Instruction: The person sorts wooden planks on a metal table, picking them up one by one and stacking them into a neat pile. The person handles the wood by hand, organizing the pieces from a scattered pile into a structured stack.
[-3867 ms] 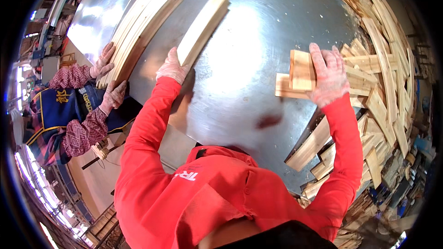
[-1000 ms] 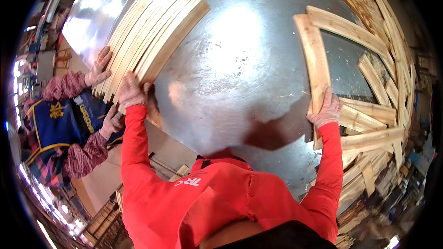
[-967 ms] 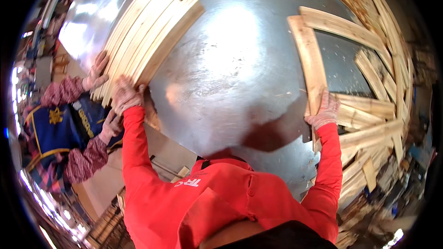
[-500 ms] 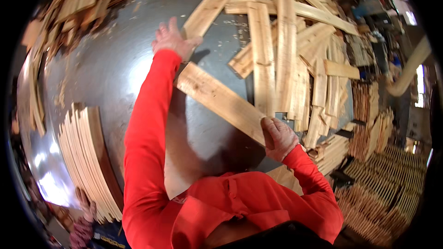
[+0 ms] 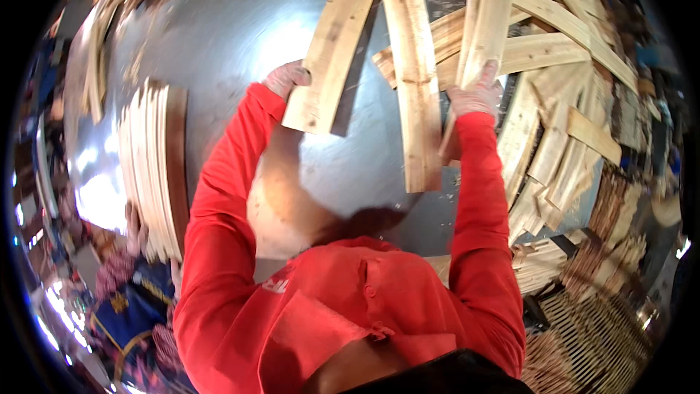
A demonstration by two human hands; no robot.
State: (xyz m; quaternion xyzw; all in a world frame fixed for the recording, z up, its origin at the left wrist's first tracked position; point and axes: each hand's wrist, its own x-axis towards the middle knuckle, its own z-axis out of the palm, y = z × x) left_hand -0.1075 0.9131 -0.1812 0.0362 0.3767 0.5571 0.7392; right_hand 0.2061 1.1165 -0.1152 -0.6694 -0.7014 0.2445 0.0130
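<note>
My left hand (image 5: 287,79) grips the left edge of a pale wooden board (image 5: 332,51), near its close end. That board slants away over the grey metal table, its end casting a shadow. On the right, my right hand (image 5: 477,93) is closed around the near end of another wooden board (image 5: 490,14), with one finger stretched along its face. The palm side of this hand is hidden. Between my hands lies a knotty board (image 5: 410,80), its near end pointing toward me.
Loose boards (image 5: 543,51) lie crisscrossed at the far right. At left, a row of boards (image 5: 149,168) stands side by side, with a co-worker's hand (image 5: 135,230) at its near end. Slatted wood stacks (image 5: 583,335) fill the lower right. The metal table (image 5: 219,51) carries scattered shavings.
My left hand has closed on the far slanting board, which now lies nearer. My right hand has moved from the near board to the pile. That near board no longer lies across in front of me.
</note>
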